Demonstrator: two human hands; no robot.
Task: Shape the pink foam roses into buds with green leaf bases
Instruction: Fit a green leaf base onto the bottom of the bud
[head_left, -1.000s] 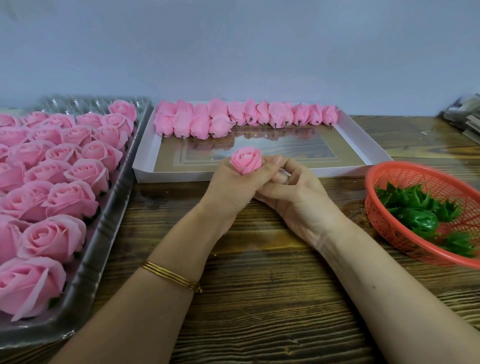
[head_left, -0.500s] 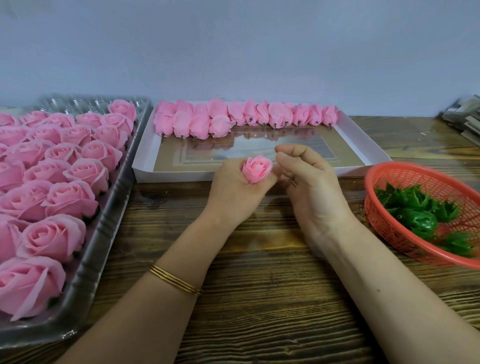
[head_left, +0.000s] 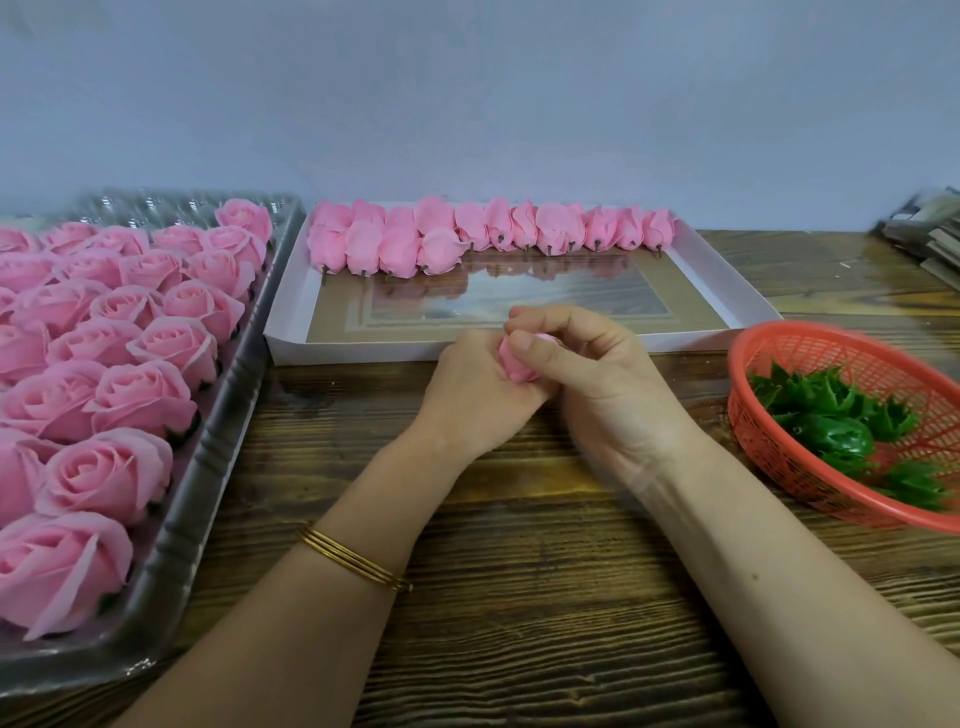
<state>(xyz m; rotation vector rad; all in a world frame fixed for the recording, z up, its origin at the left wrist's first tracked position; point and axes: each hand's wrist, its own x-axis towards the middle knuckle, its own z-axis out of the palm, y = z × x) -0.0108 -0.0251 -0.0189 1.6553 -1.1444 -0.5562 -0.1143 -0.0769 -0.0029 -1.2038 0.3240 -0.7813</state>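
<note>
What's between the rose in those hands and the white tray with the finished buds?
Nothing visible except the low near wall of the tray. The left hand and right hand hold the rose just in front of it; the buds line its far side.

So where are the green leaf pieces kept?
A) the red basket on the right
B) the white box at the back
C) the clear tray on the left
A: the green leaf pieces lie piled inside the red basket on the right.
</note>
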